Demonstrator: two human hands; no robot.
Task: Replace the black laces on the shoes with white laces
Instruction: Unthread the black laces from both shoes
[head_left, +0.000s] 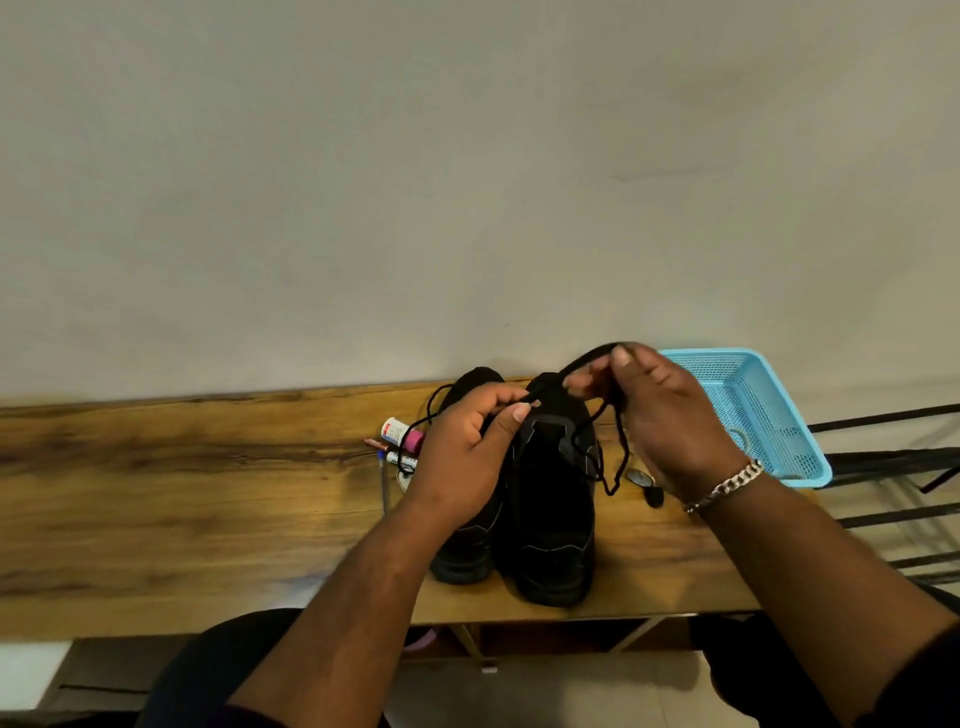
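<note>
Shoes: two black shoes (550, 519) stand side by side on the wooden surface (182, 493), toes pointing toward the person, heels toward the wall; matte black uppers with thin pale stitching lines, dark soles.
Right shoe: the nearer, fuller one in view; its tongue and upper eyelets sit just below both hands.
Left shoe (467, 551): partly hidden behind the left hand and forearm.
Black lace (589, 358): a thin dark cord, partly loosened from the right shoe; one stretch arches from the shoe's top up to the right hand, another end dangles beside the shoe, right of it.
Left hand (467, 457): fingers pressed together, pinching a lace end at the shoe's collar.
Right hand (670, 415): above and right of the shoes, fingers pinching the raised lace; a silver chain bracelet (727, 486) on the wrist.
Blue basket (763, 410): mesh plastic, right of the shoes, at the surface's edge.
Pens and small bottle (400, 434): just left of the shoes, behind the left hand.
</note>
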